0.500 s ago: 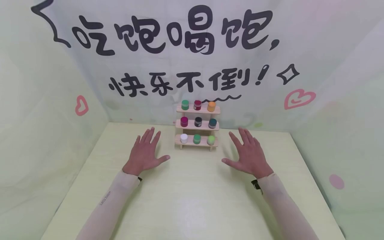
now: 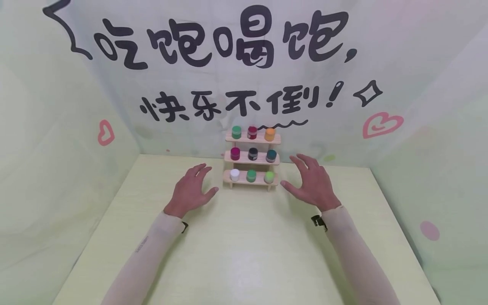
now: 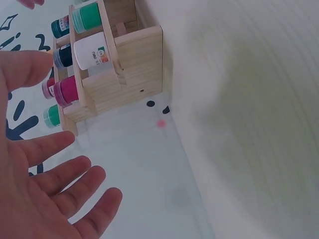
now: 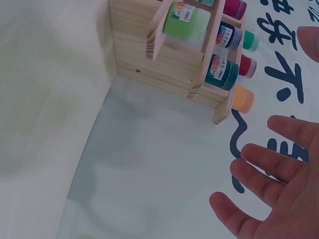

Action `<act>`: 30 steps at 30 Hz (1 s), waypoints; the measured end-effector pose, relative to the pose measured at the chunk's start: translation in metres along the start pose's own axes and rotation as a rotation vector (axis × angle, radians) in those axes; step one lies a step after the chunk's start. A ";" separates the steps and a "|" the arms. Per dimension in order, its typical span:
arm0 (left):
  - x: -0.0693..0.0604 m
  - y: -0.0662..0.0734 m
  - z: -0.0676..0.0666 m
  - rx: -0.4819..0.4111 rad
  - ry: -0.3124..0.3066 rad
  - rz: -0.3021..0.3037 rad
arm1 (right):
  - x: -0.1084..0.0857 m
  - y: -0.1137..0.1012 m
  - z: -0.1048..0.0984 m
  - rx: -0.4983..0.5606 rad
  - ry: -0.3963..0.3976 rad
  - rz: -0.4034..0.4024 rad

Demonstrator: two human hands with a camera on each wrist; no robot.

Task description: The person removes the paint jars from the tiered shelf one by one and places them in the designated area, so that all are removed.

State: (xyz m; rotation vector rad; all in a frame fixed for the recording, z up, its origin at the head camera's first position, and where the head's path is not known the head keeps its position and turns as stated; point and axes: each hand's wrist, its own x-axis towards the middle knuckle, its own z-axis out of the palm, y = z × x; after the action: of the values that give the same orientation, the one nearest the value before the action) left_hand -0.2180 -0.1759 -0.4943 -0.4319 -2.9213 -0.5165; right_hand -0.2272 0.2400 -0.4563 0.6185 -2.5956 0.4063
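Left hand and right hand, loosely spread, have neared the rack; left wrist view alone shows the white jar labelled.

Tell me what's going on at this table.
A person is holding both bare hands out toward a small three-tier wooden rack, the left hand on its left side and the right hand on its right. Neither hand grips anything; the fingers are apart and loosely bent. Nine small lidded jars in various colors sit on the rack, three to a shelf. The rack stands at the back of the table, before a backdrop with large lettering.
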 end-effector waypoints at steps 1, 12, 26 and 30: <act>0.001 0.001 0.001 -0.016 0.001 -0.002 | 0.003 0.000 0.001 0.014 0.006 0.000; 0.015 0.006 0.020 -0.237 0.052 0.005 | 0.035 0.009 0.008 0.188 -0.016 0.112; 0.029 0.006 0.046 -0.579 0.029 -0.082 | 0.087 0.012 0.019 0.456 0.009 0.208; 0.036 0.006 0.051 -0.623 -0.003 -0.129 | 0.100 0.012 0.022 0.508 0.014 0.235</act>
State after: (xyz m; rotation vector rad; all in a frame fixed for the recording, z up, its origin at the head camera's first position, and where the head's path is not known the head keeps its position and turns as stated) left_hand -0.2550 -0.1429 -0.5333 -0.3032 -2.7432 -1.4511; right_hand -0.3206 0.2067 -0.4294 0.4620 -2.5629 1.1628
